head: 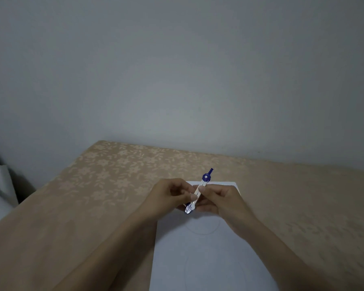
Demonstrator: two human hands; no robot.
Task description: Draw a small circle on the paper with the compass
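A silver compass (200,191) with a blue hinge and blue handle is held above the white paper (208,255). Its legs look closed together, and the handle points away from me, up and to the right. My left hand (168,196) pinches the legs from the left. My right hand (221,199) grips them from the right, thumb on top. The lower tip sticks out below my fingers. Faint pencil arcs (202,231) show on the paper under my hands and nearer to me. My hands hide the far part of the sheet.
The paper lies on a table with a beige floral cloth (118,171) that runs up to a plain grey wall. A pale object (0,185) stands off the table's left edge.
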